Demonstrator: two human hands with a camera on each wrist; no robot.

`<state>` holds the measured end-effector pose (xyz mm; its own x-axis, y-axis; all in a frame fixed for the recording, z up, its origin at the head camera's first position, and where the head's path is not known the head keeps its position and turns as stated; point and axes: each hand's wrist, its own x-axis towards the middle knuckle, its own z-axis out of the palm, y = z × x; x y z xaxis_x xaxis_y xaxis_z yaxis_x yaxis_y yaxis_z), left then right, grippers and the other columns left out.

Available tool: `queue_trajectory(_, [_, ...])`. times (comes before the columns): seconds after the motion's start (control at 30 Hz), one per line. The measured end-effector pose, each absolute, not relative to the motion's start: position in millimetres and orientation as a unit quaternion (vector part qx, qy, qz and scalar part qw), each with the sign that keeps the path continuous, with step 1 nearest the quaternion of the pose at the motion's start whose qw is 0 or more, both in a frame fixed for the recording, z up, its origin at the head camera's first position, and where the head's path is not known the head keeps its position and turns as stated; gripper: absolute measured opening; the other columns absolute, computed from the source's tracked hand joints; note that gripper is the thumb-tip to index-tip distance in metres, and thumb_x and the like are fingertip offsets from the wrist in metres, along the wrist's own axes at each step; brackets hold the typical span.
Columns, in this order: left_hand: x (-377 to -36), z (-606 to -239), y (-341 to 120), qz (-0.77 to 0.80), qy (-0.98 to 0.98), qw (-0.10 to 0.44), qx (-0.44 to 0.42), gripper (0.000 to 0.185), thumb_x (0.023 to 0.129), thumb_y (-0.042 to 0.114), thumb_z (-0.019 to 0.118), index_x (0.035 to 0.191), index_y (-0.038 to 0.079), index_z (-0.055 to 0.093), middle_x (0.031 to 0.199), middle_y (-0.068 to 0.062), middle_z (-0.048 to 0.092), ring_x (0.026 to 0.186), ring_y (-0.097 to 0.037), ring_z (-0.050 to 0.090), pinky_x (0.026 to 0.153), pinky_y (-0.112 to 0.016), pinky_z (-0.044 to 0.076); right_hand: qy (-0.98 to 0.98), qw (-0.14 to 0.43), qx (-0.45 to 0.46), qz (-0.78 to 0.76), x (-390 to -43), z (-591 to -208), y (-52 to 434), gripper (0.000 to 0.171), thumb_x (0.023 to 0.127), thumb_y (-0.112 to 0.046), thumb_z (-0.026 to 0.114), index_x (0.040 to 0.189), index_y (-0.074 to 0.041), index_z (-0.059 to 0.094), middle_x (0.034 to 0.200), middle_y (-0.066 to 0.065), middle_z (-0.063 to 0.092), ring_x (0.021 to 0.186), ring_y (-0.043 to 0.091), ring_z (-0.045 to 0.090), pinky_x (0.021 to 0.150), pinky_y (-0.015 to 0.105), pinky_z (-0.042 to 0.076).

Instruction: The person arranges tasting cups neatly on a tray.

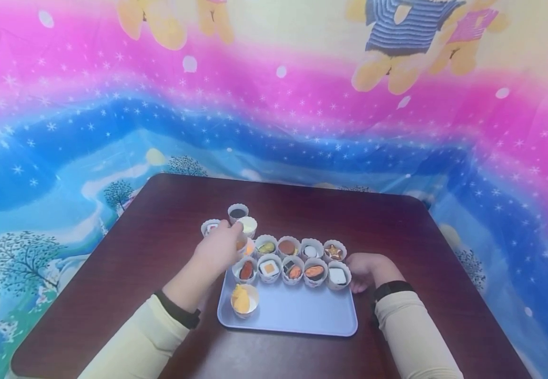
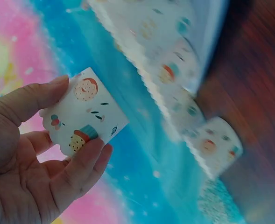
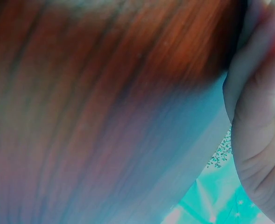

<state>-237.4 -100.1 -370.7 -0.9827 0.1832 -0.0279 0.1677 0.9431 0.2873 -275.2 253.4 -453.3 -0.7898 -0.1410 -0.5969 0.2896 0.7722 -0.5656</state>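
In the left wrist view, my left hand (image 2: 58, 158) grips a scalloped white paper cup (image 2: 88, 109) printed with cakes between thumb and fingers. In the head view, that hand (image 1: 219, 245) is above the back left corner of the blue-grey tray (image 1: 297, 316) and partly covers the cup. Beside the tray's right edge, my right hand (image 1: 371, 268) has loosely curled fingers, close to a cup with a white piece (image 1: 337, 275). Nothing shows held in the right wrist view, where the hand (image 3: 263, 112) is cut off by the frame.
Two rows of paper cups with small sushi-like and sweet pieces fill the tray's back half. A cup with a yellow piece (image 1: 244, 300) stands at its front left. Behind the tray are a dark-filled cup (image 1: 238, 212) and a cream-filled cup (image 1: 248, 226) on the brown table (image 1: 373, 221).
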Motion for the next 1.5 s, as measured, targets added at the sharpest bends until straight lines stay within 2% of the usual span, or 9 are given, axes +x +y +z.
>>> queue_trajectory(0.13, [-225, -369, -85, 0.13, 0.983, 0.029, 0.129, 0.052, 0.075, 0.024, 0.073, 0.12, 0.018, 0.05, 0.113, -0.012, 0.05, 0.092, -0.027, 0.055, 0.069, -0.04, 0.051, 0.884, 0.323, 0.043, -0.334, -276, -452, 253, 0.021, 0.09, -0.013, 0.043, 0.091, 0.002, 0.057, 0.059, 0.012, 0.057, 0.049, 0.018, 0.058, 0.049, 0.03, 0.051])
queue_trajectory(0.27, [-213, -371, -72, 0.13, 0.975, 0.035, 0.174, 0.044, 0.075, 0.025, 0.073, 0.114, 0.02, 0.053, 0.112, -0.009, 0.052, 0.095, -0.023, 0.053, 0.068, -0.036, 0.05, 0.884, 0.324, 0.042, -0.334, -276, -451, 253, 0.023, 0.092, -0.015, 0.041, 0.094, 0.002, 0.057, 0.059, 0.012, 0.058, 0.049, 0.018, 0.058, 0.049, 0.031, 0.051])
queue_trajectory(0.47, [-200, -370, -58, 0.117, 0.97, 0.053, 0.208, 0.06, 0.075, 0.029, 0.074, 0.128, 0.018, 0.048, 0.123, -0.011, 0.05, 0.101, -0.021, 0.055, 0.074, -0.039, 0.052, 0.885, 0.324, 0.036, -0.333, -277, -454, 255, 0.023, 0.092, -0.015, 0.041, 0.091, 0.002, 0.057, 0.059, 0.012, 0.058, 0.05, 0.018, 0.058, 0.05, 0.031, 0.051])
queue_trajectory(0.6, [-198, -371, -52, 0.113, 0.967, 0.058, 0.222, 0.062, 0.073, 0.029, 0.075, 0.128, 0.018, 0.048, 0.127, -0.01, 0.048, 0.099, -0.021, 0.057, 0.073, -0.036, 0.052, 0.887, 0.324, 0.033, -0.327, -279, -460, 257, 0.023, 0.091, -0.015, 0.042, 0.088, 0.001, 0.059, 0.06, 0.012, 0.058, 0.05, 0.018, 0.058, 0.049, 0.031, 0.051])
queue_trajectory(0.8, [-201, -383, -46, 0.087, 0.964, 0.041, 0.247, 0.064, 0.072, 0.03, 0.075, 0.129, 0.019, 0.049, 0.123, -0.009, 0.051, 0.096, -0.02, 0.057, 0.07, -0.032, 0.05, 0.889, 0.32, 0.03, -0.327, -277, -458, 257, 0.024, 0.092, -0.014, 0.041, 0.089, 0.002, 0.058, 0.059, 0.012, 0.058, 0.05, 0.019, 0.058, 0.05, 0.031, 0.051])
queue_trajectory(1.07, [-203, -405, -38, 0.071, 0.959, 0.046, 0.27, 0.06, 0.073, 0.032, 0.074, 0.126, 0.02, 0.049, 0.116, -0.005, 0.054, 0.1, -0.017, 0.054, 0.08, -0.036, 0.049, 0.888, 0.323, 0.029, -0.325, -275, -453, 255, 0.023, 0.091, -0.013, 0.041, 0.088, 0.001, 0.059, 0.057, 0.011, 0.058, 0.048, 0.017, 0.058, 0.048, 0.029, 0.051])
queue_trajectory(1.23, [-203, -415, -34, 0.06, 0.959, 0.041, 0.275, 0.057, 0.075, 0.029, 0.072, 0.127, 0.02, 0.05, 0.113, -0.006, 0.054, 0.099, -0.017, 0.052, 0.069, -0.032, 0.05, 0.888, 0.323, 0.035, -0.326, -276, -454, 255, 0.024, 0.091, -0.014, 0.041, 0.086, 0.001, 0.059, 0.057, 0.011, 0.058, 0.047, 0.017, 0.057, 0.048, 0.029, 0.05])
queue_trajectory(1.5, [-201, -423, -30, 0.041, 0.962, 0.021, 0.27, 0.049, 0.08, 0.031, 0.066, 0.126, 0.022, 0.052, 0.112, -0.006, 0.053, 0.101, -0.021, 0.051, 0.066, -0.035, 0.05, 0.889, 0.32, 0.043, -0.326, -276, -455, 255, 0.023, 0.091, -0.015, 0.042, 0.086, 0.0, 0.059, 0.057, 0.011, 0.057, 0.048, 0.017, 0.057, 0.047, 0.029, 0.05])
